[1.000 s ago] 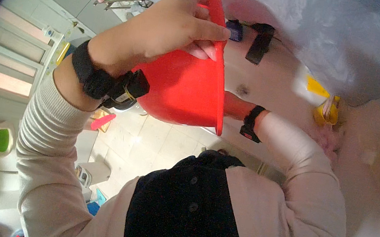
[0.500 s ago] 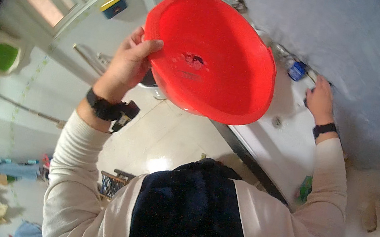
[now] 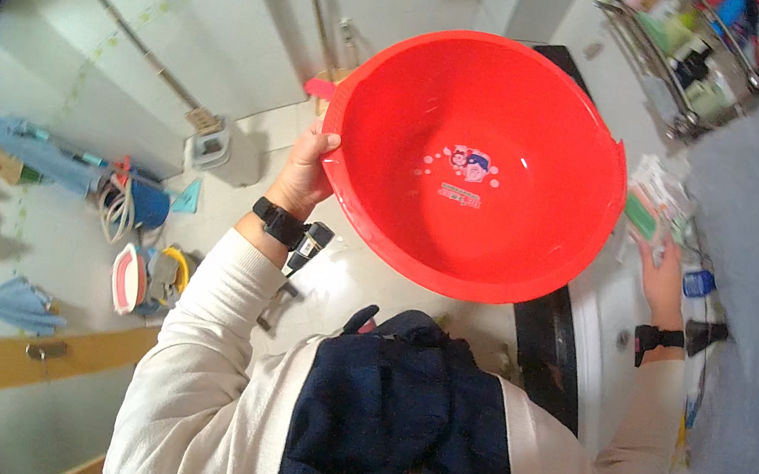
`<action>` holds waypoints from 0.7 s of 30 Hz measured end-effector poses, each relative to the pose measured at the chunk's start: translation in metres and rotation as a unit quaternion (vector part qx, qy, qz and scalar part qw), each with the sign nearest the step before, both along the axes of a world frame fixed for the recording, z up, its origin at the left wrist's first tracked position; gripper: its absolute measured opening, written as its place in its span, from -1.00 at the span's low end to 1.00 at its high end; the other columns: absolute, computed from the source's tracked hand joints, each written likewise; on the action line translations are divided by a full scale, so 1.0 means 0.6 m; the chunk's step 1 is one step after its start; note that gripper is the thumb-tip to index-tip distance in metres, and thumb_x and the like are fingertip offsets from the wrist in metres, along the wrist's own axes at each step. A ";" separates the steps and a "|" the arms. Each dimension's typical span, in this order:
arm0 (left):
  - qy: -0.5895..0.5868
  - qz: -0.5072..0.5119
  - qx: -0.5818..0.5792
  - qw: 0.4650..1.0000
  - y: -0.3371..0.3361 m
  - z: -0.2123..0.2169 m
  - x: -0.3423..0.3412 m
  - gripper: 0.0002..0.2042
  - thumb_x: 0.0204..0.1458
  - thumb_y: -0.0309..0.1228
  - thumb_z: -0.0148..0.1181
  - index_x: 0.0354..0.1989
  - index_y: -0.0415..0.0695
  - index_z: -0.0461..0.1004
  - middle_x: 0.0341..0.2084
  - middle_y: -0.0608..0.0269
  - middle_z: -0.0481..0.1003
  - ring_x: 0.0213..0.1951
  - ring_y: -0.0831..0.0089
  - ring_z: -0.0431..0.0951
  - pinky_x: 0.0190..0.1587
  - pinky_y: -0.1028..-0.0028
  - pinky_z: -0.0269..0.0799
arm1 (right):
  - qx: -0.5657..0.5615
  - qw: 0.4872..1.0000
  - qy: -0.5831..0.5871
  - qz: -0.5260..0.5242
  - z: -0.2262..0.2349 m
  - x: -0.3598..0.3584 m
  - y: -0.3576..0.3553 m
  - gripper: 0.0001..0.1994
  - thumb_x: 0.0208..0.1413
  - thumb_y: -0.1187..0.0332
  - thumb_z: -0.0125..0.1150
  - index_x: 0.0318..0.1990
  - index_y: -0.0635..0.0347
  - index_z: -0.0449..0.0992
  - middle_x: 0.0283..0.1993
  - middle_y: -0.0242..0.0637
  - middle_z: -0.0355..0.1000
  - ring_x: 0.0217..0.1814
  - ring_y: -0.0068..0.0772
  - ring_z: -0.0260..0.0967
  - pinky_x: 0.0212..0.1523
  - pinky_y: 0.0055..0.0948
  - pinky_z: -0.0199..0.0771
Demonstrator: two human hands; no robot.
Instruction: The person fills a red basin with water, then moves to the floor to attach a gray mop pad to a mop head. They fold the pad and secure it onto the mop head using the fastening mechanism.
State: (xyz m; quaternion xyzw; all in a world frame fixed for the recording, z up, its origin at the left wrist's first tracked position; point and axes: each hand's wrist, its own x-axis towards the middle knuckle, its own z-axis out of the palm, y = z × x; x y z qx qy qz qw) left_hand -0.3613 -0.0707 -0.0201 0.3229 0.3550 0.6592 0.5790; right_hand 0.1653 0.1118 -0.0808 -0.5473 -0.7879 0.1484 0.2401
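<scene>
Grips the left rim of the red basin (image 3: 504,223) in the left hand (image 3: 302,178), with the thumb over the edge. Holds it above the pale floor (image 3: 343,297). Has the right hand (image 3: 663,277) at a green-and-white block (image 3: 642,217); cannot tell whether grasping or only touching. Wears 2 black wristbands (image 3: 279,221).

Left fingers (image 3: 326,140) grip a red basin (image 3: 510,245) by its rim.

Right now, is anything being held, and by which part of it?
The left hand grips the red basin by its left rim. The right hand is at a green item; whether it's held, I can't tell.
</scene>
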 end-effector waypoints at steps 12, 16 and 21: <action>0.067 0.173 0.021 0.982 -0.028 -0.102 -0.039 -0.36 -0.13 -0.41 0.29 0.19 -0.20 0.18 0.03 0.20 0.41 0.05 0.38 0.43 0.13 0.36 0.34 | -0.440 0.675 0.533 0.256 -0.013 -0.398 0.127 -0.65 0.17 0.47 0.03 0.11 0.35 0.32 0.12 -0.16 0.38 0.11 -0.33 0.37 0.16 -0.33 0.34; 0.128 0.187 -0.138 0.964 -0.059 -0.138 -0.045 -0.41 -0.06 -0.44 0.23 0.20 -0.08 0.18 -0.02 0.28 0.44 -0.05 0.46 0.49 0.04 0.34 0.43 | -0.389 0.715 0.519 0.263 0.020 -0.453 0.137 -0.66 0.14 0.56 0.02 0.09 0.35 0.32 0.08 -0.16 0.40 0.02 -0.36 0.42 0.07 -0.40 0.41; 0.125 0.221 -0.227 0.940 -0.120 -0.185 -0.065 -0.45 -0.02 -0.47 0.17 0.20 0.04 0.19 -0.20 0.40 0.48 -0.22 0.56 0.50 -0.10 0.44 0.44 | -0.320 0.739 0.467 0.365 0.070 -0.525 0.092 -0.72 0.08 0.55 0.09 -0.03 0.38 0.40 -0.10 -0.26 0.48 -0.13 -0.52 0.43 -0.06 -0.50 0.42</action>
